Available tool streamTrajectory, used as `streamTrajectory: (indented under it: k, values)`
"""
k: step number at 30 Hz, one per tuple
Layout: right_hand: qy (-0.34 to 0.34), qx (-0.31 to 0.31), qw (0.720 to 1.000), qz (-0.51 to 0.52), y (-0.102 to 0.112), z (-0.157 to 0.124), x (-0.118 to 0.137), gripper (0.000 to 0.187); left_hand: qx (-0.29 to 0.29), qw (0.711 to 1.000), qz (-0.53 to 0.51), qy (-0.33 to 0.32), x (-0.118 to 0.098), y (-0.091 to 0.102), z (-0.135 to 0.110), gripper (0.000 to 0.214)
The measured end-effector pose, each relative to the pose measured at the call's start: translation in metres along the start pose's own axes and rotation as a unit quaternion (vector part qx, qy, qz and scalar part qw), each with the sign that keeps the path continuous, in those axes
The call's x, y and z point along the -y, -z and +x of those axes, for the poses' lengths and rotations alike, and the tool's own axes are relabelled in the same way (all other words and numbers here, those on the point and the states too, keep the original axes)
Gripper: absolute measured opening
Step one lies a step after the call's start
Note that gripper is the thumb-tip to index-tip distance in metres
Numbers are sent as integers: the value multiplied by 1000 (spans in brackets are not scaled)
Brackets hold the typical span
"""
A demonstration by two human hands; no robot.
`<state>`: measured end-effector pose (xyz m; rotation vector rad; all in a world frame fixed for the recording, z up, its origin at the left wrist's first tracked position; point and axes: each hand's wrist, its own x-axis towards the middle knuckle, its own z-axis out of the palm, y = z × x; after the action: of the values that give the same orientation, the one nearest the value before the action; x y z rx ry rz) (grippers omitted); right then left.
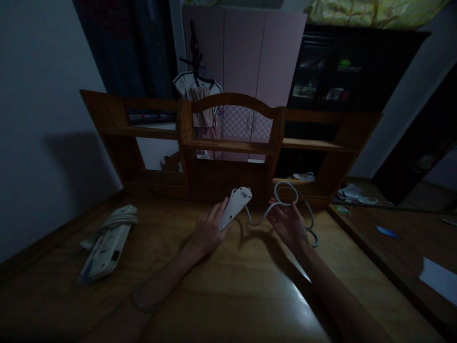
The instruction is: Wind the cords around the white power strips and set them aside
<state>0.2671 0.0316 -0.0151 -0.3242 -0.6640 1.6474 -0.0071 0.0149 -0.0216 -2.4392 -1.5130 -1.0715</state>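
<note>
My left hand (209,228) is closed around the lower end of a white power strip (236,204), which it holds tilted up above the wooden desk (228,286). The strip's white cord (285,200) runs from its base, curls into a loop and passes over my right hand (288,223). That hand is palm up with fingers loosely curled around the cord. The cord's far end hangs past my right wrist.
A second white power strip (107,245) with its cord wound round it lies on the desk at the left. A wooden shelf unit (228,143) stands along the desk's back edge. At the right is another dark surface (410,247) with papers on it.
</note>
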Motion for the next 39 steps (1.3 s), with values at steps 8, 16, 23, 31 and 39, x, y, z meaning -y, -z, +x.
streamTrajectory:
  k: [8, 16, 23, 31, 39]
  values:
    - [-34, -2, 999, -13, 14, 3, -5, 43, -85, 972, -177, 129, 9, -1, 4, 72]
    - [21, -49, 998, -28, -8, 3, -11, 25, -10, 750, -599, 280, 12, -3, 9, 58]
    - [19, -115, 970, -213, -3, 1, -16, 19, 55, 632, -719, 283, 12, 2, 10, 49]
    - [306, -78, 642, -699, -10, -19, -27, 40, 152, 520, -769, 338, 15, 8, 13, 51]
    - [293, 77, 561, -770, -34, -27, -53, 22, 180, 511, -774, 328, 11, 8, 10, 54]
